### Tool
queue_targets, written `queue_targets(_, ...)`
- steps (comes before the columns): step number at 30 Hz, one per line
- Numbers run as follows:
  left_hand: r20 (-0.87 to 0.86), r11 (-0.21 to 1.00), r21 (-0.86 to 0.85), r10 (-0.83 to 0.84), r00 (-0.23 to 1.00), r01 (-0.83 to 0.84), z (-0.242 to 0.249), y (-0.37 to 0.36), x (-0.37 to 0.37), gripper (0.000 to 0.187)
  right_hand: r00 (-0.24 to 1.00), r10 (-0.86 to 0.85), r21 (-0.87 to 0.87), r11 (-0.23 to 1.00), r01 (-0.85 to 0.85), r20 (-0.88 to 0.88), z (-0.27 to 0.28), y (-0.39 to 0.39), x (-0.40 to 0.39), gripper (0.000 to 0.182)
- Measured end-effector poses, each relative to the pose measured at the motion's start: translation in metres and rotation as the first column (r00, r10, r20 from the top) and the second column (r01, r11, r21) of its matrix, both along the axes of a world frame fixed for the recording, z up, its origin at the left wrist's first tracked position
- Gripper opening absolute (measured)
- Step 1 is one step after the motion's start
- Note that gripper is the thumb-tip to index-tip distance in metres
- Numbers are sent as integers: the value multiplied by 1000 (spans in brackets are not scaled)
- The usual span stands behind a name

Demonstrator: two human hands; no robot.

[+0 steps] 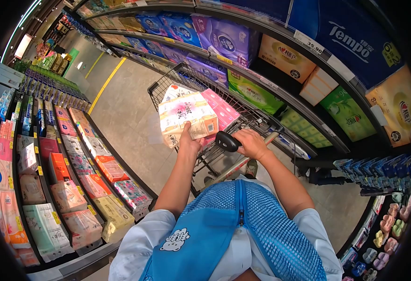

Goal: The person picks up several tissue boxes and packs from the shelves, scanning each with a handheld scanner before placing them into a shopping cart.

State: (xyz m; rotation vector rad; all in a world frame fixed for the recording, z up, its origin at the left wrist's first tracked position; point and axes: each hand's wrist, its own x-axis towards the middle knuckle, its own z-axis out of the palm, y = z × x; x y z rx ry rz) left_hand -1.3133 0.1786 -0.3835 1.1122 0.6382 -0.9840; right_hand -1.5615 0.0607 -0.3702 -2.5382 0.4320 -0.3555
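Left hand grips tissue multipack; right hand closed, apparently on cart handle. Off-centre, one-handed support could tip the multipack.

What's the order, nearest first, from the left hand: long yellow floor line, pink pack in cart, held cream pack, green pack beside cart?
1. Cream pack, in the left hand.
2. Pink pack, in the cart.
3. Green pack, shelf on the right.
4. Yellow floor line, far ahead left.
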Motion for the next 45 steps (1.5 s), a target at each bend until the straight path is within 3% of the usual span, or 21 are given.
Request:
queue_targets(19,-40,999,-1,54,998,-54,0,-2,2,53,999,-5,-10,1000,5,52,-4,-1,-1,45)
queue_targets(24,-53,998,25,60,997,-59,-7,-2,5,50,1000,-2,45,999,1,26,1,0,-1,46)
queue_targets(27,-100,997,-63,32,994,-38,-27,4,17,52,999,21,62,998,-24,43,-7,-3,-3,46)
queue_targets(33,-97,999,-12,38,995,-40,-6,5,10,54,999,18,130,991,-14,-28,-4,-4,-4,46)
queue_targets(36,-105,999,-19,37,994,-39,-12,5,14,47,999,19,159,987,-11,-46,-5,-4,-4,45)
queue_targets(45,-77,1000,8,-2,997,2,-3,5,9,49,997,23,58,998,-27,76,-9,-2,-5,40)
